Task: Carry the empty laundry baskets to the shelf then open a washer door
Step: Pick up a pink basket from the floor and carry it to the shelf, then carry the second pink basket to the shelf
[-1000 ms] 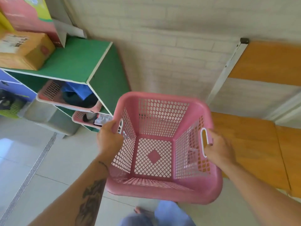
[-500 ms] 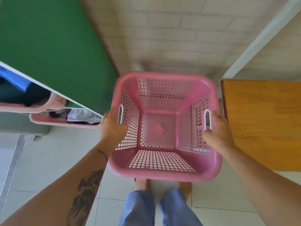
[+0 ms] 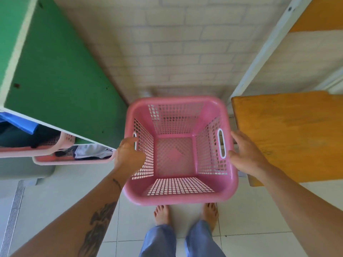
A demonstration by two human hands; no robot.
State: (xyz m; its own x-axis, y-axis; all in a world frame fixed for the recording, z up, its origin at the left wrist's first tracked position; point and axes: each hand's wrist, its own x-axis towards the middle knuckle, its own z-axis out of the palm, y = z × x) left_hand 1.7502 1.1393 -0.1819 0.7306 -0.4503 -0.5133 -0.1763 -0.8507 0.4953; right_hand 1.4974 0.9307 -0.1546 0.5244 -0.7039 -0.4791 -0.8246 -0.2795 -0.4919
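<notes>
The empty pink laundry basket (image 3: 181,151) stands on the tiled floor (image 3: 55,191), with the left hand (image 3: 129,156) and right hand (image 3: 245,154) loosened beside its handles.

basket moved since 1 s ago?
Yes. The pink basket has dropped into the gap between the green shelf and the wooden shelf board, close to the brick wall. Both hands' grips have opened.

Home laundry corner: clothes-filled baskets (image 3: 74,160) in a green shelf (image 3: 55,75).
</notes>
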